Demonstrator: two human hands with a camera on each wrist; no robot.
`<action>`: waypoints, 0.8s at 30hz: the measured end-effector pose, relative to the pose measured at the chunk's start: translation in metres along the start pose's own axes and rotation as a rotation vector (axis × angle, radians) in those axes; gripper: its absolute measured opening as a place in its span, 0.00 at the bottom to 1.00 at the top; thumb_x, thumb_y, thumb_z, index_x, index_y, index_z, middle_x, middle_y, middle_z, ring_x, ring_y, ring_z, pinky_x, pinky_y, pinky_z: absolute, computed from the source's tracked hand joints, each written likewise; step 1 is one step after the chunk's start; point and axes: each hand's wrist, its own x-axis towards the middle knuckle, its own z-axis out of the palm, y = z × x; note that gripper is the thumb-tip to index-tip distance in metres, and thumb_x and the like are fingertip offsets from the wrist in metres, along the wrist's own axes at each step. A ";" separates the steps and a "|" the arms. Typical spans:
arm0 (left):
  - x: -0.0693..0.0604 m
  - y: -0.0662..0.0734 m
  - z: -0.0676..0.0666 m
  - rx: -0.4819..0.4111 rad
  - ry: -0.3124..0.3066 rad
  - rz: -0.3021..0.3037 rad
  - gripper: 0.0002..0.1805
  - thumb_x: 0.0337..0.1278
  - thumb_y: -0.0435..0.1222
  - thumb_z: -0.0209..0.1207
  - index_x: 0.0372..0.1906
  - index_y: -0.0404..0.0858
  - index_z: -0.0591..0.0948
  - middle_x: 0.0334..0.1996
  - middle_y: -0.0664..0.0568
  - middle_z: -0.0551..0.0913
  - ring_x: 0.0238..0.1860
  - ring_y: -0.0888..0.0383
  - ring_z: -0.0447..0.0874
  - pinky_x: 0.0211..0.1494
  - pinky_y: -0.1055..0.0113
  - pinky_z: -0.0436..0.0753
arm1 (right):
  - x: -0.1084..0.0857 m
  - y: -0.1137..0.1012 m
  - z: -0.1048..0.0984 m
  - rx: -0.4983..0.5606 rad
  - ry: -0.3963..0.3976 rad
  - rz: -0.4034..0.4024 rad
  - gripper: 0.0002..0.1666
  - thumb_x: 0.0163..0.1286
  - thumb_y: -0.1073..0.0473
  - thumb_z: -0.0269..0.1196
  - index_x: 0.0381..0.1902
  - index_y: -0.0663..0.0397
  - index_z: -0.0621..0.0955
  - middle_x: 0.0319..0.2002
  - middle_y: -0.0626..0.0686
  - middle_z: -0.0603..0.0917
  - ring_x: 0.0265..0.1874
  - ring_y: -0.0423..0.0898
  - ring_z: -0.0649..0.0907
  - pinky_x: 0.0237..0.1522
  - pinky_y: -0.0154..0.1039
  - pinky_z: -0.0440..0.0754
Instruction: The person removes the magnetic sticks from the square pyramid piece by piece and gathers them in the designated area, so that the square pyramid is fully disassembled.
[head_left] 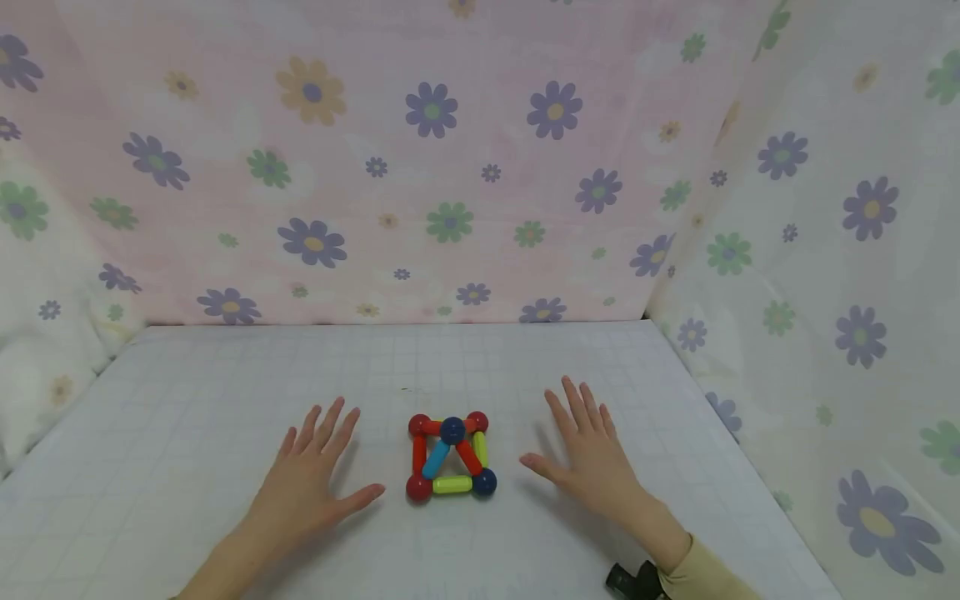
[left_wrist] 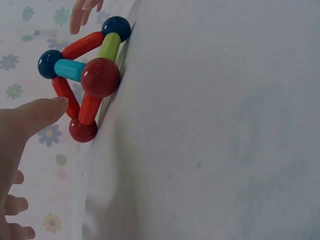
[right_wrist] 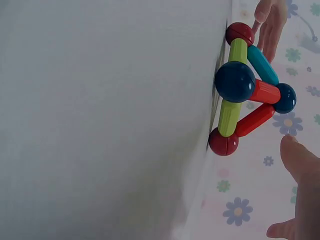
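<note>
Five balls (head_left: pixel 452 430) joined by coloured rods (head_left: pixel 453 484) formed a pyramid (head_left: pixel 469 457) on the table (head_left: pixel 225 367), well in from its far edge, between the side edges. My left hand (head_left: pixel 309 473) and right hand (head_left: pixel 595 458) were apart on either side, fingers spread and relaxed, neither touching it.
</note>
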 end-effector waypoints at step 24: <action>0.028 0.033 0.028 -0.602 -0.218 0.045 0.60 0.43 0.58 0.74 0.80 0.48 0.56 0.78 0.53 0.58 0.78 0.46 0.56 0.74 0.39 0.64 | 0.031 -0.059 0.019 0.669 -0.062 -0.121 0.31 0.63 0.54 0.72 0.62 0.52 0.76 0.55 0.55 0.79 0.50 0.52 0.81 0.56 0.52 0.83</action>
